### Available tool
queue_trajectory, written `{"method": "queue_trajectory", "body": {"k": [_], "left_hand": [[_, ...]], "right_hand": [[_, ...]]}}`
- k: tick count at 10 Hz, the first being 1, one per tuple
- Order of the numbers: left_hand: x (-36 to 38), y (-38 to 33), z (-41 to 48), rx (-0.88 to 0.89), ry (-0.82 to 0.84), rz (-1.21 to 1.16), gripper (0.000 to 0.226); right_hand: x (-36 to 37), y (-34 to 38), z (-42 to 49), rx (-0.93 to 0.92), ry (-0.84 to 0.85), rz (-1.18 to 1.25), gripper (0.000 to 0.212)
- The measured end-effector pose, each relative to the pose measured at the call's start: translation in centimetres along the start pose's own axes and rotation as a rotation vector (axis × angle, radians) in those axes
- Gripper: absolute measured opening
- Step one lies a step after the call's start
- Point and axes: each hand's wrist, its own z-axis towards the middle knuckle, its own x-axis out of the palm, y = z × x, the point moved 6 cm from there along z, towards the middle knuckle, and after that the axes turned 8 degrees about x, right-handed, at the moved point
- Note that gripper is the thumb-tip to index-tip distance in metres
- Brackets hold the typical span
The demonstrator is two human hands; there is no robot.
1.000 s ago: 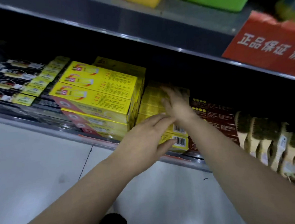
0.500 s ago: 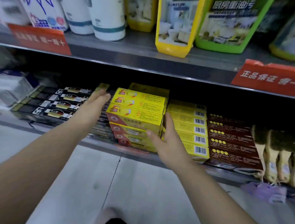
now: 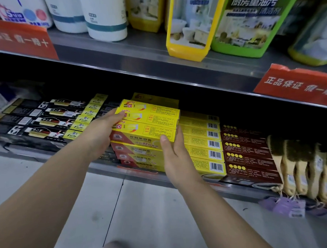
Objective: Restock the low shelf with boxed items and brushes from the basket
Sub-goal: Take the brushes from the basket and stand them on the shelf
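A stack of yellow-and-red boxes [image 3: 149, 124] stands on the low shelf [image 3: 104, 166], slightly askew to its neighbours. My left hand [image 3: 101, 132] presses flat against the stack's left end, its fingers reaching up to the top boxes. At the stack's right front corner, my right hand [image 3: 177, 159] has its thumb on the front face and its fingers along the right end. Right of the stack lie yellow barcoded boxes [image 3: 202, 141], then dark red boxes [image 3: 248, 157], then wooden brushes [image 3: 301, 170]. No basket is in view.
Black and yellow-green boxes [image 3: 46, 119] fill the shelf to the left. The upper shelf [image 3: 137, 57] overhangs closely, carrying white tubs [image 3: 105, 19] and yellow and green bottles [image 3: 248, 26]. Purple tags [image 3: 286, 206] hang below the brushes. White tiled floor [image 3: 144, 218] lies under my arms.
My left hand has come in from the black boxes to the yellow stack's left end. The right hand has stayed at the stack's right front corner. The view has moved slightly closer.
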Motion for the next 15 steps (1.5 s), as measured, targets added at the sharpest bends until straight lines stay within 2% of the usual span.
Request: {"method": "queue_trajectory", "body": {"k": [1,2,3,5,6,7,8,9,10,12,14,15], "left_hand": [[-0.8,0.8,0.3,-0.036,-0.014,-0.069,0.065],[-1.1,0.7,0.3,0.049,0.045,-0.215,0.017],[-0.5,0.7,0.8,0.079,0.123,-0.193,0.019],[0.0,1.0,0.9,0.036,0.125,-0.148,0.041],[0.0,0.8,0.7,0.032,0.103,-0.132,0.038],[-0.3,0.6,0.5,0.042,0.094,-0.203,0.026],[-0.7,0.6,1.4,0.041,0.132,-0.249,0.043],[-0.6,0.7,2.3,-0.002,0.178,-0.261,0.047],[-0.2,0.8,2.4,-0.044,0.170,-0.246,0.042],[0.5,0.7,2.0,-0.003,0.165,-0.180,0.037],[0.6,0.3,1.6,0.005,0.190,-0.174,0.040],[-0.9,0.1,1.3,0.098,0.198,-0.104,0.051]], "right_hand": [[-0.4,0.0,-0.1,0.005,0.004,0.023,0.072],[-1.5,0.3,0.5,0.008,-0.044,0.055,0.081],[-1.8,1.1,1.2,-0.016,-0.059,0.053,0.080],[-0.7,1.9,1.9,-0.081,-0.073,0.046,0.070],[-1.1,1.4,2.2,-0.073,-0.080,0.068,0.067],[-2.9,0.2,2.7,0.013,-0.147,0.113,0.060],[-4.3,-1.1,3.6,0.133,-0.177,0.264,0.066],[-3.8,-1.1,4.5,0.172,-0.076,0.477,0.093],[-2.1,-0.3,5.0,0.195,0.011,0.525,0.105],[-0.8,-1.2,5.6,0.284,-0.048,0.520,0.085],[-1.4,-0.9,5.5,0.232,-0.051,0.594,0.077],[-2.8,-1.5,4.2,0.195,-0.100,0.484,0.089]]}}
